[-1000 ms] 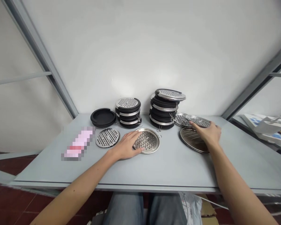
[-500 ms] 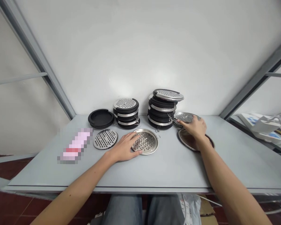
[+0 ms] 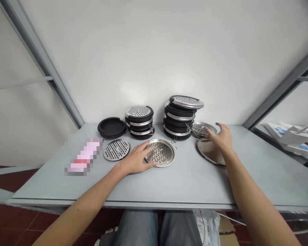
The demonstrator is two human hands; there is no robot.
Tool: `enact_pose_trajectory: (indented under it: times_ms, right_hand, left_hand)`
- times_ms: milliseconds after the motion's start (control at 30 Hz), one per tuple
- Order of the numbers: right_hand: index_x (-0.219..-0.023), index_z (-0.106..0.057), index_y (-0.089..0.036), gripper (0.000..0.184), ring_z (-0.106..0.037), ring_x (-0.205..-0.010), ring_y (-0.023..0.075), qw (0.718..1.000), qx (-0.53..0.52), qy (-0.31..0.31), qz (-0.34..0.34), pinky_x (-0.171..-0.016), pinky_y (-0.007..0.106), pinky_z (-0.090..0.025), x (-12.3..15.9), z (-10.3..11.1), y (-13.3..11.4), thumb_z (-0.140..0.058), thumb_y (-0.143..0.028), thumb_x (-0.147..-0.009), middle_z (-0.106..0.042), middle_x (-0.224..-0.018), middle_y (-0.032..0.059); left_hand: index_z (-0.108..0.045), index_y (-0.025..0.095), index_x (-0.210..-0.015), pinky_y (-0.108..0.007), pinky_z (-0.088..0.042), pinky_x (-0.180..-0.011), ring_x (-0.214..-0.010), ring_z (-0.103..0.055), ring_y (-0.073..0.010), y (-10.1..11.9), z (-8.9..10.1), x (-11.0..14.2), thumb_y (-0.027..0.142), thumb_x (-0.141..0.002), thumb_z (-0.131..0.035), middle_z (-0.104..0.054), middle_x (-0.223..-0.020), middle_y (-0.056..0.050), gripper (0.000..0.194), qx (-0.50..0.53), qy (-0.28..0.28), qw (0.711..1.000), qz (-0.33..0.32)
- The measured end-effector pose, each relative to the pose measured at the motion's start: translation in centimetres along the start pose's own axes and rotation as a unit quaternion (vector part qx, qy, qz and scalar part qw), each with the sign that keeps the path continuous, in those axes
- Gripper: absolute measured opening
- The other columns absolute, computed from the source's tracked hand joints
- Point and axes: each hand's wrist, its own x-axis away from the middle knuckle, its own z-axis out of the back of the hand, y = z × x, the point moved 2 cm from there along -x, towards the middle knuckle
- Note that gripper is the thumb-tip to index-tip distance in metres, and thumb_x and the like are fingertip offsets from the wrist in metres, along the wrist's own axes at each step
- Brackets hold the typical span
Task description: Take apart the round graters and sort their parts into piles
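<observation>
My left hand (image 3: 137, 158) lies flat, fingers spread, on the left edge of a round perforated steel tray (image 3: 161, 153) at the middle of the grey table (image 3: 154, 184). My right hand (image 3: 220, 138) hovers with fingers apart over a plain round steel tray (image 3: 207, 150), its fingertips near a perforated steel disc (image 3: 200, 128) behind it. It holds nothing. Two stacks of black-rimmed steel discs stand at the back, a low stack (image 3: 140, 122) and a taller stack (image 3: 181, 118).
A small perforated disc (image 3: 116, 149) and a black round lid (image 3: 112, 127) lie at the left. A blurred pink patch (image 3: 84, 156) sits further left. Grey frame bars slope up on both sides. Papers and cables lie on a surface at the far right (image 3: 290, 136).
My right hand drew back from the perforated disc at the right and lifted, fingers spreading. That disc now lies closer to the tall stack. My left hand stayed on the middle tray.
</observation>
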Motion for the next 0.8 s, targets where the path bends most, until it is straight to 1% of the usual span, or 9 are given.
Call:
enact_pose_trajectory:
  times_ms: [67, 133, 233, 333, 433, 500, 633, 733, 800]
  right_hand:
    - [-0.109, -0.061, -0.012, 0.036, -0.057, -0.105, 0.0285, 0.991, -0.062, 0.12, 0.001, -0.088, 0.041, -0.044, 0.3, 1.3, -1.1, -0.052, -0.039, -0.086, -0.063, -0.11, 0.0177]
    - [-0.109, -0.061, -0.013, 0.03, -0.06, -0.098, 0.0244, 0.971, -0.107, 0.215, 0.022, -0.083, 0.037, -0.047, 1.0, 2.3, -2.6, -0.045, -0.03, -0.09, -0.064, -0.106, 0.0162]
    - [-0.101, -0.062, -0.014, 0.026, -0.063, -0.086, 0.0217, 0.957, -0.14, 0.242, 0.075, -0.078, 0.036, -0.049, 2.8, 2.7, -5.3, -0.043, -0.027, -0.091, -0.067, -0.094, 0.0123]
    - [-0.1, -0.063, -0.017, 0.023, -0.064, -0.069, 0.0185, 0.968, -0.171, 0.142, 0.114, -0.069, 0.031, -0.051, 4.9, 1.8, -7.6, -0.045, -0.027, -0.089, -0.067, -0.077, 0.005]
    - [-0.096, -0.066, -0.02, 0.021, -0.062, -0.059, 0.0163, 0.971, -0.169, -0.03, 0.167, -0.061, 0.027, -0.049, 6.3, 0.4, -9.0, -0.05, -0.027, -0.084, -0.066, -0.066, 0.0011]
    - [-0.093, -0.069, -0.02, 0.021, -0.062, -0.058, 0.0162, 0.97, -0.137, -0.116, 0.167, -0.062, 0.027, -0.048, 6.5, -0.2, -9.1, -0.051, -0.027, -0.083, -0.067, -0.064, 0.0008]
    - [-0.093, -0.07, -0.02, 0.025, -0.065, -0.069, 0.0194, 0.97, -0.04, -0.217, 0.1, -0.067, 0.029, -0.047, 5.8, -0.6, -8.0, -0.049, -0.026, -0.081, -0.072, -0.078, 0.0042]
    - [-0.094, -0.071, -0.019, 0.026, -0.066, -0.076, 0.0217, 0.956, 0.002, -0.277, 0.093, -0.068, 0.03, -0.046, 5.3, -0.9, -7.2, -0.049, -0.027, -0.081, -0.074, -0.087, 0.0064]
    - [-0.094, -0.071, -0.019, 0.027, -0.066, -0.076, 0.0222, 0.953, 0.019, -0.289, 0.095, -0.066, 0.029, -0.045, 5.2, -0.9, -7.0, -0.049, -0.03, -0.083, -0.074, -0.087, 0.0071]
  left_hand:
    - [-0.037, 0.023, -0.145, -0.05, -0.027, -0.114, -0.141, -0.026, -0.0346, -0.1, 0.1, 0.0, 0.064, -0.083, -0.053, -0.027, -0.155, -0.011, 0.077, -0.003, 0.004, 1.0, 0.0]
    - [-0.034, 0.021, -0.146, -0.051, -0.025, -0.114, -0.142, -0.023, -0.0349, -0.2, 0.1, -0.1, 0.067, -0.081, -0.054, -0.025, -0.155, -0.013, 0.082, -0.007, 0.002, 1.0, 0.001]
    - [-0.029, 0.022, -0.149, -0.051, -0.024, -0.115, -0.142, -0.021, -0.0357, -0.4, 0.0, -0.1, 0.07, -0.076, -0.058, -0.023, -0.156, -0.013, 0.092, -0.006, -0.013, 1.0, 0.006]
    - [-0.026, 0.024, -0.149, -0.051, -0.024, -0.115, -0.142, -0.021, -0.0358, -0.6, -0.2, -0.1, 0.07, -0.074, -0.06, -0.022, -0.157, -0.011, 0.095, -0.004, -0.026, 1.0, 0.01]
    - [-0.025, 0.023, -0.15, -0.049, -0.023, -0.115, -0.143, -0.02, -0.035, -0.7, -0.2, -0.1, 0.069, -0.074, -0.06, -0.021, -0.157, -0.011, 0.095, -0.008, -0.033, 0.999, 0.014]
    - [-0.026, 0.023, -0.15, -0.049, -0.023, -0.116, -0.143, -0.02, -0.035, -0.7, -0.1, -0.1, 0.069, -0.074, -0.06, -0.021, -0.157, -0.011, 0.095, -0.006, -0.032, 0.999, 0.015]
    - [-0.026, 0.025, -0.15, -0.049, -0.024, -0.115, -0.143, -0.02, -0.0343, -1.0, -0.2, 0.0, 0.07, -0.075, -0.058, -0.021, -0.157, -0.01, 0.093, -0.001, -0.031, 0.999, 0.007]
    - [-0.027, 0.025, -0.149, -0.049, -0.023, -0.116, -0.143, -0.019, -0.0342, -1.2, -0.3, 0.0, 0.07, -0.075, -0.058, -0.02, -0.157, -0.009, 0.092, 0.002, -0.033, 0.999, 0.006]
    - [-0.029, 0.026, -0.149, -0.049, -0.023, -0.115, -0.144, -0.018, -0.0344, -1.3, -0.4, 0.0, 0.07, -0.075, -0.058, -0.019, -0.158, -0.009, 0.091, 0.004, -0.035, 0.999, 0.009]
